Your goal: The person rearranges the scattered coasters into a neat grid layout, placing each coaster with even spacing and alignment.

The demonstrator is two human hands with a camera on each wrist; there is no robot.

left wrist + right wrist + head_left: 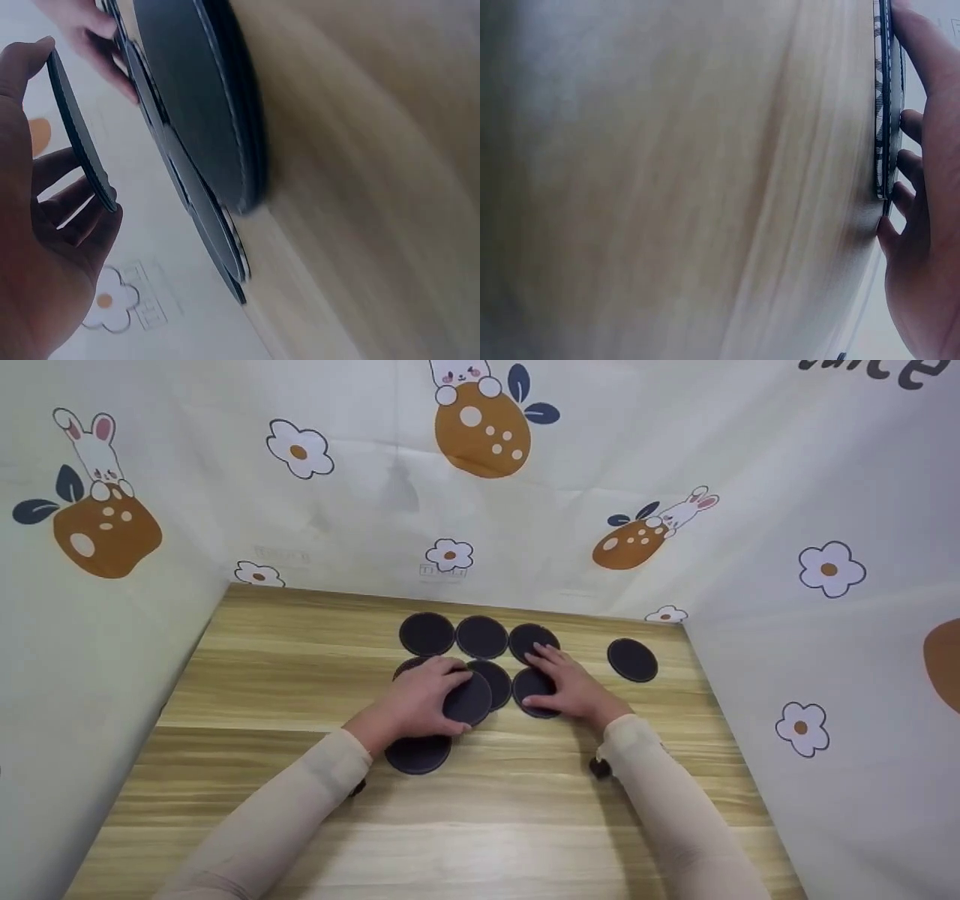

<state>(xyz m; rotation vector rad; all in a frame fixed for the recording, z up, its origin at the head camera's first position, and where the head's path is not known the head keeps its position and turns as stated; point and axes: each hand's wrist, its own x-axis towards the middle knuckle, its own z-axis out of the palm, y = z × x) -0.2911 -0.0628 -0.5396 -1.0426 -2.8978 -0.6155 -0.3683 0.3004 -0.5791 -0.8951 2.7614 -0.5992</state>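
My left hand (424, 697) grips a round black coaster (469, 701) by its edge, thumb on the near side and fingers on the far side. In the left wrist view this held coaster (81, 135) is tilted and raised above the others, its stitched rim showing. My right hand (574, 686) rests with spread fingers over the front right coaster (534, 694). Its thumb lies on that coaster, while its fingertips reach the back right coaster (531, 639). Partly under the held one in the head view is the front middle coaster (499, 686).
Two more coasters, back left (427, 634) and back middle (481, 637), lie side by side. Nearer me is another coaster (417, 755), and a separate coaster (632, 660) lies at the right. Printed cloth walls (360, 510) border the wooden table (487, 825).
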